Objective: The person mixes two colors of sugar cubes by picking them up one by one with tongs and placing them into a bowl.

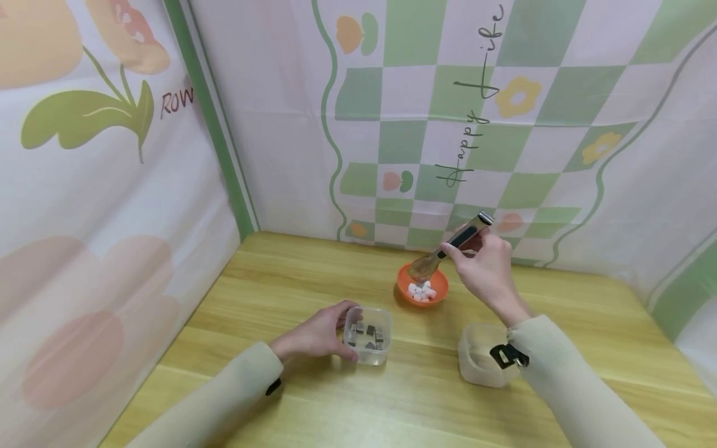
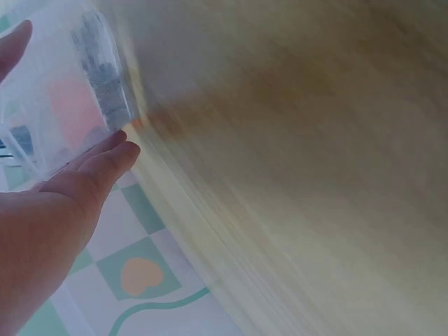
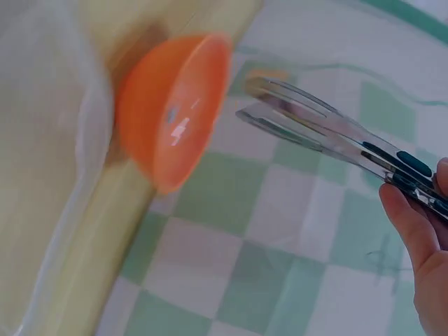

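Observation:
My right hand [image 1: 486, 267] holds metal food tongs [image 1: 462, 238] with black grips. In the head view their tips overlap the orange bowl [image 1: 401, 287]; the right wrist view shows the tongs' arms [image 3: 308, 126] slightly apart, away from the bowl's rim, with nothing clear between the tips. Several small white cubes [image 1: 421, 291] lie in the bowl. My left hand [image 1: 319, 333] grips the side of a clear plastic container [image 1: 386, 317], thumb in front and fingers behind. Several dark grey cubes [image 1: 371, 330] lie on the container's bottom. The left wrist view cuts off part of that container [image 2: 42, 105].
A second clear container [image 1: 476, 373] stands at the right, partly under my right wrist and its black strap. All of it sits on a wood-grain table [image 1: 313, 404]. Printed cloth [image 1: 280, 155] hangs behind the table and along its left side.

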`<state>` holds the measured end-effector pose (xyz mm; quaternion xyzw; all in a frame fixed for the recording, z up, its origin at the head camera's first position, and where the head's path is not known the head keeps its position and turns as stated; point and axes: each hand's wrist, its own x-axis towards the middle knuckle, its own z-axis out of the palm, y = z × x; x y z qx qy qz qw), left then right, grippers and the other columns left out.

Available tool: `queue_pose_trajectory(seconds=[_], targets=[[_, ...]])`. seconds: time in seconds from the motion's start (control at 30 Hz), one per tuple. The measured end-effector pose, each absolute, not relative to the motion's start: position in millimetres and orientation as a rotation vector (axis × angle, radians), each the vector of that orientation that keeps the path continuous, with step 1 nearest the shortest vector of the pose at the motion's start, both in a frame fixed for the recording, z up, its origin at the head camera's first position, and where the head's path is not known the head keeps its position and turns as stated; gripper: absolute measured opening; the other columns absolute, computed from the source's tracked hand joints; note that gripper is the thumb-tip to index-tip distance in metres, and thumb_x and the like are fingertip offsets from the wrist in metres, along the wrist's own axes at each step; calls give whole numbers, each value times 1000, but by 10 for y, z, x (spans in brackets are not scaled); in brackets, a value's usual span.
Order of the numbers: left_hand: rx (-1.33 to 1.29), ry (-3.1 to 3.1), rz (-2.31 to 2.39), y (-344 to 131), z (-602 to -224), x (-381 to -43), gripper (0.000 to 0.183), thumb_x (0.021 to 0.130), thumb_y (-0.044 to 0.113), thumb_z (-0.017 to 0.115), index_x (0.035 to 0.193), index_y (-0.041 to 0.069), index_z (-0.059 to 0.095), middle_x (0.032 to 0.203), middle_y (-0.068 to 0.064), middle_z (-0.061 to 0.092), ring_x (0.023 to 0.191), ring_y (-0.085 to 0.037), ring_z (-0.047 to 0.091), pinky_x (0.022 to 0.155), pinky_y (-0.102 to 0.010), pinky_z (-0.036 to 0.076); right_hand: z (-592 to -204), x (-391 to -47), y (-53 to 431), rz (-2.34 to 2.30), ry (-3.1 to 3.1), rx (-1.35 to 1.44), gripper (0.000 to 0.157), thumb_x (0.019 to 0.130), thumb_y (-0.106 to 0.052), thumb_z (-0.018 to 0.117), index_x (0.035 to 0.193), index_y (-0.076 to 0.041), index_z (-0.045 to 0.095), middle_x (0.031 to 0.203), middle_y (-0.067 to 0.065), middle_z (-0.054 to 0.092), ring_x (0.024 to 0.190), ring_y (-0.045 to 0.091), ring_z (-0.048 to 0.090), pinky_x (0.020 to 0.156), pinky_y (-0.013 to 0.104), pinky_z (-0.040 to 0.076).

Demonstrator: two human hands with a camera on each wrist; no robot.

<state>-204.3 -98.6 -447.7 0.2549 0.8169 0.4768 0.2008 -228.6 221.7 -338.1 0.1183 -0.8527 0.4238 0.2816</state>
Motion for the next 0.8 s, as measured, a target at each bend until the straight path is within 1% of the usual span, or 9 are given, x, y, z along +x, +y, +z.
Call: queue_pose_trajectory(seconds=[0.2,0.3,0.43,0.6,0.8], targets=[[713,2286,1326,-988,-4470,-2039,91,74,6,95,150,3,46,150,-16,56,142,-34,50,119,-46,39,-3273,-1992,2100,1196,-2256,409,28,91,-5,83,110,3,64,93,13,74,80,6,71,73,16,59],[715,2287,1325,-992,-4462,-2042,91,74,7,95,151,3,46,150,-15,56,142,-33,50,119,-45,39,-3240,-1870,2026,1249,-2238,454,30,89,-1,83,112,3,64,96,12,74,83,3,71,73,20,61],[714,2287,1328,-1002,-4459,-2035,91,74,7,95,151,3,47,149,-15,57,141,-33,51,119,-46,39,-3246,-1730,1921,1361,-2223,512,32,87,5,83,111,4,63,97,12,71,86,7,73,74,25,62],[699,2279,1335,-1002,-4455,-2028,92,74,7,95,152,3,46,149,-15,57,140,-33,52,118,-46,40,-3329,-1615,1782,1423,-2221,588,29,86,7,84,107,3,64,94,8,72,85,14,75,72,30,63],[702,2285,1330,-996,-4454,-2030,94,74,7,95,153,3,45,151,-15,55,141,-33,51,119,-46,39,-3458,-1601,1650,1385,-2211,704,26,84,8,84,102,-2,68,93,4,75,84,20,77,70,29,64]])
